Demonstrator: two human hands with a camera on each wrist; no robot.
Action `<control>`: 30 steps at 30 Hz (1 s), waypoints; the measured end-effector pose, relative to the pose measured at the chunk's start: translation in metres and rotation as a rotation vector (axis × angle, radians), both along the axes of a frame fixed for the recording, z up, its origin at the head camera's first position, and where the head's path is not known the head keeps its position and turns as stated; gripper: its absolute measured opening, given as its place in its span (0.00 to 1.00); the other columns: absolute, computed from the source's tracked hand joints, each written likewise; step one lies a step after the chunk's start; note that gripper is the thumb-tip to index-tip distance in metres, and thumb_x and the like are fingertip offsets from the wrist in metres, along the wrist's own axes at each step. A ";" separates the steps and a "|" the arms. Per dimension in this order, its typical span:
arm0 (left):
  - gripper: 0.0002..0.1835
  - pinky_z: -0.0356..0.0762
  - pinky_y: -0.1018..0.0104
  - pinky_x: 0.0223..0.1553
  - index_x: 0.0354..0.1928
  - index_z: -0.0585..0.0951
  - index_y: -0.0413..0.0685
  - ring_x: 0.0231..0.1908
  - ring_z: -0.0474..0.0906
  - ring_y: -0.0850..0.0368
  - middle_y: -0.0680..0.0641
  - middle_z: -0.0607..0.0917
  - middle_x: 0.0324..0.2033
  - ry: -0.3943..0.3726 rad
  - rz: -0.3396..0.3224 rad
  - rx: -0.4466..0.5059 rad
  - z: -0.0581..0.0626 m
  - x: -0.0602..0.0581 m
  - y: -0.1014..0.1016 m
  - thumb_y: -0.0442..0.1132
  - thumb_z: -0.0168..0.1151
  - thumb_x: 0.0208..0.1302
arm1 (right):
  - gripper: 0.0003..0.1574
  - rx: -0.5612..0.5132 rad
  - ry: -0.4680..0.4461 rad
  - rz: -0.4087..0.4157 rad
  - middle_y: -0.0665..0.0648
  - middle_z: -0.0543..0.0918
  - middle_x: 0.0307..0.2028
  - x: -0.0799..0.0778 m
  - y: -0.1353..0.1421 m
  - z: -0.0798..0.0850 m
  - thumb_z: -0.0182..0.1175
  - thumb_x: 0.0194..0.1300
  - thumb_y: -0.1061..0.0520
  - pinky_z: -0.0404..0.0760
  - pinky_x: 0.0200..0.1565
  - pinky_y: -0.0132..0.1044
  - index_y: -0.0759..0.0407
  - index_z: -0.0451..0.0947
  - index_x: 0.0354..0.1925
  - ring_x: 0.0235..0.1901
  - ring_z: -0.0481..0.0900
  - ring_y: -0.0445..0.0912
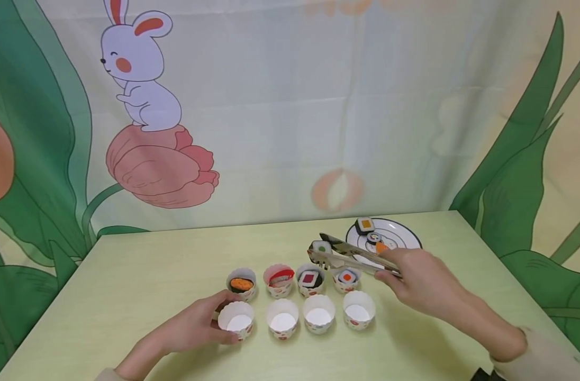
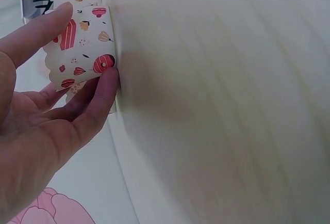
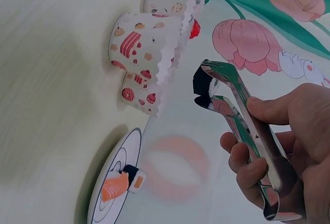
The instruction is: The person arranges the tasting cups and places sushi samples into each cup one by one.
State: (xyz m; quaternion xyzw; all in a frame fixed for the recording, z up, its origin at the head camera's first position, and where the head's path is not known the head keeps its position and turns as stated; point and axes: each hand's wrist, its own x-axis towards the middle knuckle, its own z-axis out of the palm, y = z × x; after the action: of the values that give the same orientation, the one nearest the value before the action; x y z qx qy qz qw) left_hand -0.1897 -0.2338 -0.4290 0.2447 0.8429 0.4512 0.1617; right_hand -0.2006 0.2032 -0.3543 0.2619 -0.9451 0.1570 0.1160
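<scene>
My left hand [image 1: 195, 325] holds the front-left paper cup [image 1: 236, 317] between thumb and fingers; its red cake prints show in the left wrist view. In my right hand [image 1: 428, 280] are metal tongs [image 3: 241, 97]. Their tips pinch a toy sushi roll [image 1: 322, 247] with a green centre, raised over the back row of cups. That row holds an orange-topped sushi [image 1: 241, 284], a red-topped sushi [image 1: 281, 278], a roll with a dark red centre [image 1: 310, 279] and a roll with an orange centre [image 1: 347, 277].
Three more paper cups [image 1: 319, 313] stand in the front row, right of the held one. At the back right, a white plate [image 1: 404, 232] carries a yellow-centred roll [image 1: 365, 226], a small roll [image 1: 374, 238] and an orange piece [image 1: 381, 247]. A printed curtain [image 1: 271, 132] hangs behind the table.
</scene>
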 end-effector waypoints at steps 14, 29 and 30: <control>0.35 0.83 0.60 0.48 0.64 0.72 0.37 0.50 0.76 0.45 0.44 0.80 0.50 -0.014 0.012 0.006 -0.002 0.000 0.000 0.39 0.79 0.58 | 0.12 -0.002 0.038 0.092 0.44 0.85 0.34 0.013 -0.020 0.002 0.72 0.65 0.53 0.77 0.30 0.39 0.56 0.85 0.44 0.28 0.76 0.39; 0.35 0.82 0.60 0.49 0.63 0.71 0.36 0.51 0.76 0.44 0.42 0.80 0.51 -0.037 0.006 0.012 -0.001 0.001 0.001 0.38 0.78 0.59 | 0.08 0.006 0.019 0.163 0.38 0.75 0.27 0.022 -0.041 -0.001 0.72 0.65 0.53 0.70 0.26 0.34 0.50 0.80 0.37 0.25 0.70 0.37; 0.34 0.82 0.60 0.49 0.63 0.71 0.36 0.51 0.76 0.44 0.42 0.80 0.50 -0.036 0.008 0.012 -0.001 0.000 0.001 0.39 0.78 0.59 | 0.08 0.005 0.018 0.167 0.37 0.74 0.26 0.022 -0.042 -0.001 0.72 0.65 0.53 0.70 0.26 0.34 0.49 0.80 0.36 0.26 0.70 0.37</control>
State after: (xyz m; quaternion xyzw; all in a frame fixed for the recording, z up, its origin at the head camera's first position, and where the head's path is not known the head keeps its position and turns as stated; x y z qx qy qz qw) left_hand -0.1893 -0.2327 -0.4295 0.2341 0.8381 0.4611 0.1738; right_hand -0.1783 0.1611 -0.3551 0.3417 -0.9192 0.1615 0.1104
